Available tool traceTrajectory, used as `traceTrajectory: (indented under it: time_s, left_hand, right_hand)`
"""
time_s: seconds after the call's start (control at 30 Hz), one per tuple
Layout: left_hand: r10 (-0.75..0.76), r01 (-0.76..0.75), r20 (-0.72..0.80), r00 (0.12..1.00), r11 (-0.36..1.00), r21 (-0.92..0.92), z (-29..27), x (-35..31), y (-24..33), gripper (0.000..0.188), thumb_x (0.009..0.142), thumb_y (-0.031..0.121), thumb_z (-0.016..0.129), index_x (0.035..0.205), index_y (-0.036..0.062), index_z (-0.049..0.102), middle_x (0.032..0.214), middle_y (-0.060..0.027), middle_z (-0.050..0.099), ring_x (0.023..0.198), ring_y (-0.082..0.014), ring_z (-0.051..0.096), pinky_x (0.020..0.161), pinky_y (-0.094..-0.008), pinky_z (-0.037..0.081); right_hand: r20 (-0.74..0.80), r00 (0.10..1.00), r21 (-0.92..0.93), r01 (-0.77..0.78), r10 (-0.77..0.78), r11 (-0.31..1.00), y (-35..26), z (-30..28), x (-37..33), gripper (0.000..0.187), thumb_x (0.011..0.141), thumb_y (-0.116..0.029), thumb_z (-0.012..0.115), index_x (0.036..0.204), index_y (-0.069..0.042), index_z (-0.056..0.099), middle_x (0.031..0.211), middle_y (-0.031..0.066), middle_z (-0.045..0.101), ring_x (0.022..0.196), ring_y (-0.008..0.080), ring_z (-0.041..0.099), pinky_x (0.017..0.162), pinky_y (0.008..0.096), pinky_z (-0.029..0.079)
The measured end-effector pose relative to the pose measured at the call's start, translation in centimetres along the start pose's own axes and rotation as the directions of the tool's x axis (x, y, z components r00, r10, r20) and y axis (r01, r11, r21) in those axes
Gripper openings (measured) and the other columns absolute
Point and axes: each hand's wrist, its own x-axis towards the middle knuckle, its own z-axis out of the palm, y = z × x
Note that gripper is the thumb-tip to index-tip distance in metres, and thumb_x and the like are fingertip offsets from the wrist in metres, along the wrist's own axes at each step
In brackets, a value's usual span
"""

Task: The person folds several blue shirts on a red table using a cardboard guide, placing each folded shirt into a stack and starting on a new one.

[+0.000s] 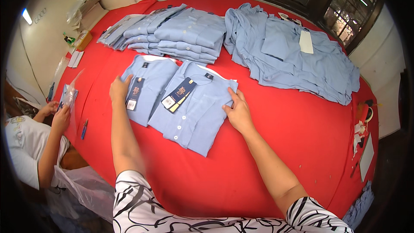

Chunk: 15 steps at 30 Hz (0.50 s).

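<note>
Two folded light blue shirts lie side by side in front of me, slightly overlapping. The left shirt [151, 84] has a dark hang tag on its chest. On the right shirt [202, 103], white buttons run down the front, and a dark tag with yellowish strips lies by the collar. My left hand [120, 89] grips the left shirt's outer edge near the shoulder. At the right shirt's upper right corner, my right hand [238, 110] pinches the fabric between thumb and fingers. Some fingertips are hidden by the cloth.
A red-covered table [276, 146] carries a stack of folded shirts [189, 30] and a loose heap of blue shirts [293, 56]. At left, another person's hands [60, 114] hold a packet near blue scissors [84, 129]. Tape [369, 114] lies at the right edge.
</note>
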Motion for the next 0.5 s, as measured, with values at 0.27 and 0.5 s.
traceTrajectory:
  time_s: [0.27, 0.5]
  left_hand:
    - [0.048, -0.044, -0.034, 0.998, 0.994, 0.104, -2.0, 0.5, -0.6, 0.077, 0.08, 0.065, 0.063, 0.122, 0.0009, 0.063, 0.109, -0.0268, 0.067, 0.105, -0.0415, 0.064, 0.087, -0.0496, 0.052]
    - [0.117, -0.008, -0.32, 0.94, 0.946, 0.324, -2.3, -1.6, -0.2, 0.064, 0.084, 0.054, 0.066, 0.124, 0.0046, 0.06, 0.12, -0.0221, 0.061, 0.113, -0.0408, 0.057, 0.093, -0.0491, 0.046]
  right_hand:
    - [-0.079, 0.992, -0.187, 0.081, -0.097, 0.979, -0.1, 3.5, 3.7, 0.066, 0.08, -0.006, 0.066, 0.142, 0.0, 0.044, 0.146, 0.0204, 0.039, 0.122, 0.0321, 0.053, 0.098, 0.0351, 0.047]
    - [-0.302, 0.91, -0.18, 0.238, -0.284, 0.954, 0.1, -5.6, 5.9, 0.048, 0.088, -0.018, 0.066, 0.133, -0.006, 0.054, 0.128, 0.0182, 0.057, 0.093, 0.0304, 0.065, 0.082, 0.0385, 0.053]
